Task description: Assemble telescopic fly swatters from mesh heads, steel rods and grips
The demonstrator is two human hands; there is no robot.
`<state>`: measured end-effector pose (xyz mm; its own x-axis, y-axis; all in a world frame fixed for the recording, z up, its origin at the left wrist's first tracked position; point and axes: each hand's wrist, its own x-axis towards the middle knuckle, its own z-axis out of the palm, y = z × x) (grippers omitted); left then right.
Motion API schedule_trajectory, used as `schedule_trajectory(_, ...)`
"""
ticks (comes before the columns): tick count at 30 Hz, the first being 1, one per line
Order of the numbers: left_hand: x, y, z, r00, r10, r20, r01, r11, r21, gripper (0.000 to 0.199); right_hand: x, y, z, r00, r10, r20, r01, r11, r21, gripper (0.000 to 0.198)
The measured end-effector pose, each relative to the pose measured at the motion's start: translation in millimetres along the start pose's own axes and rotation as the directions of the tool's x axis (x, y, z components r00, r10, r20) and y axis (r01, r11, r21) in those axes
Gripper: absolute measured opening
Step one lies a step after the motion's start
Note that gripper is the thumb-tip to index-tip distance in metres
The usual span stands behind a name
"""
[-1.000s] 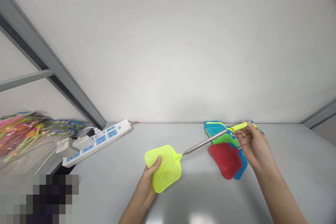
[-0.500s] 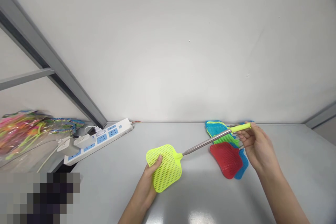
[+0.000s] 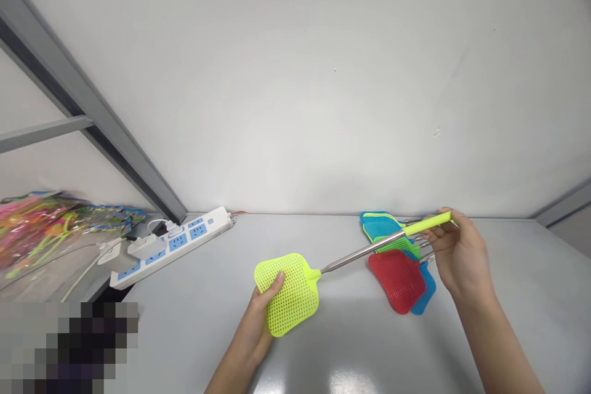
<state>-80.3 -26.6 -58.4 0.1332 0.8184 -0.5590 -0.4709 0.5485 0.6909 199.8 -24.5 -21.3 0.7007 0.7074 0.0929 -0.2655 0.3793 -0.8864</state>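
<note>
A yellow-green fly swatter (image 3: 294, 298) with a mesh head and a metal rod is held slantwise above the table. Its head is pinched in my left hand (image 3: 258, 320), thumb on top and the other fingers hidden behind the mesh. My right hand (image 3: 462, 252) is closed at the far end of the yellow handle (image 3: 427, 223), fingers curled beneath it. Below and behind the rod lies a pile of other swatters: a red one (image 3: 398, 281) on top of a blue one (image 3: 425, 298), with a green one (image 3: 392, 245) and a blue one (image 3: 376, 221) farther back.
A white power strip (image 3: 173, 249) with plugs and cables lies at the left. Beside it are clear bags (image 3: 50, 228) of colourful items. A wall (image 3: 295, 104) rises behind the grey table (image 3: 194, 326), and a metal frame post (image 3: 92, 98) stands at left.
My right hand has shifted slightly right at the handle's end, and more of the yellow handle shows. My left hand still grips the swatter head, nearly unmoved.
</note>
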Motion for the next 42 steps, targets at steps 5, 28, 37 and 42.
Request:
schedule_trajectory(5,0.7,-1.9,-0.2,1.0,-0.017,-0.009,0.017,1.0,-0.011,0.03,-0.8,-1.2,12.5,0.999,-0.052,-0.012,0.053,0.997,0.062,0.013)
schedule_trajectory(28,-16.6,-22.3,6.8,0.997,-0.036,0.07,0.043,0.995,-0.093,0.046,-34.5,-28.5,54.7,0.854,0.289,0.433,-0.501,0.684,0.531,0.035)
schedule_trajectory(37,-16.3,-21.7,10.4,0.991,-0.134,0.023,0.136,0.987,-0.084,0.035,-32.3,-17.2,58.7,0.862,0.357,0.36,-0.5,0.713,0.492,0.034)
schedule_trajectory(42,-14.9,-22.4,10.1,0.987,-0.162,-0.005,0.161,0.984,-0.079,0.036,-34.0,-13.6,61.6,0.858,0.347,0.377,-0.502,0.72,0.479,0.034)
